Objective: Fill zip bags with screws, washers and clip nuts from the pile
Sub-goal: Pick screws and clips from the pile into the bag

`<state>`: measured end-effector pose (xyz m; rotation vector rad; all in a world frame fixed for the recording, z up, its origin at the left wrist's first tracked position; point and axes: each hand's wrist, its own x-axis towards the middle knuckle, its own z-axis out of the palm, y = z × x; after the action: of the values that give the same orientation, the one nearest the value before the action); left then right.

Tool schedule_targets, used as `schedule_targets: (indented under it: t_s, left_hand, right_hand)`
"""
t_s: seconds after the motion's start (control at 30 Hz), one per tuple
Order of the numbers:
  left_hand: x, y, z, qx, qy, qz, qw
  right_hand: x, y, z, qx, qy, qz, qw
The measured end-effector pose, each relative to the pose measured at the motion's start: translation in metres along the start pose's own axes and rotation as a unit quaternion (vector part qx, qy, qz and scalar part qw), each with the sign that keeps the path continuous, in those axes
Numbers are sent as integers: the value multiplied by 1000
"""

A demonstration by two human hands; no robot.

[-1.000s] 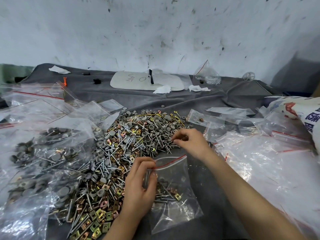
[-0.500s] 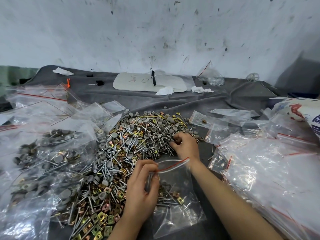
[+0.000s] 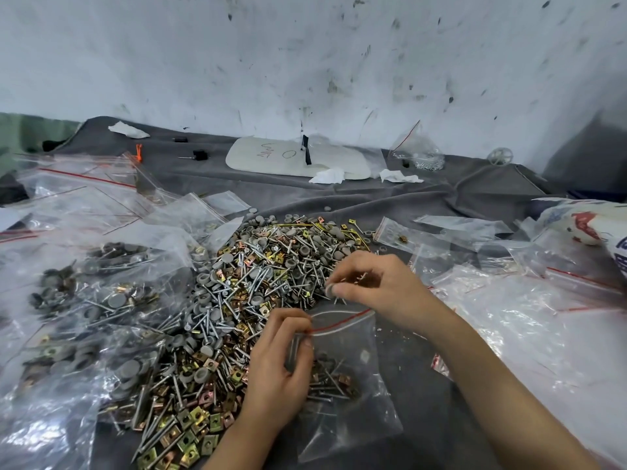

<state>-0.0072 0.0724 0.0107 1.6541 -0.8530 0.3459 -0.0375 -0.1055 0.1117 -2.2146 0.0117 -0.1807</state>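
There is one pile of screws, grey washers and brass-coloured clip nuts, far too many to count, spread on the grey cloth. One zip bag lies just right of the pile's near end, its red-lined mouth towards the pile, a small heap of screws and clip nuts already inside. Several filled bags are heaped on the left; I cannot count them through the overlapping plastic. Empty bags lie on the right, with a printed sack beyond them. A white board lies near the wall. My left hand covers the bag's left edge, thumb and fingers pinching the mouth at the red line. My right hand, just above the mouth, pinches a few parts, a grey washer among them.
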Motion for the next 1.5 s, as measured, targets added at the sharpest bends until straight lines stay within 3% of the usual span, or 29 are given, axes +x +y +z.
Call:
schedule_targets:
  t_s: [0.1, 0.27, 0.47, 0.67, 0.77, 0.9, 1.03, 1.17, 1.23, 1.4, 1.5]
  left_hand:
    - [-1, -1, 0, 5, 1, -2, 1000]
    - [-3, 1, 1, -7, 1, -10, 1000]
    - [-1, 2, 1, -13, 6, -8, 1000]
    - [2, 3, 1, -12, 17, -26, 999]
    - [3, 5, 0, -6, 29, -25, 999]
    - [5, 9, -1, -8, 38, -15, 999]
    - [7, 10, -3, -14, 40, -15, 999]
    - [6, 7, -2, -8, 36, -28, 999]
    - [4, 5, -1, -6, 34, -38, 999]
    - [1, 4, -1, -6, 36, -55, 998]
    - [1, 3, -3, -5, 37, -56, 998]
  right_hand:
    - [-2, -3, -4, -45, -44, -5, 998]
    - [20, 18, -7, -6, 110, 42, 993]
    - [60, 40, 31, -168, -10, 39, 985]
    - [61, 54, 45, -245, 38, -27, 968]
    - [55, 55, 45, -197, 55, -28, 978]
    - [43, 37, 27, 15, 104, 46, 993]
    - [25, 4, 5, 99, 35, -9, 994]
    - [12, -13, 1, -54, -71, -24, 996]
    - [10, -11, -2, -77, -46, -31, 995]
    - [16, 13, -10, -24, 133, 32, 990]
    - [20, 36, -6, -42, 146, 96, 984]
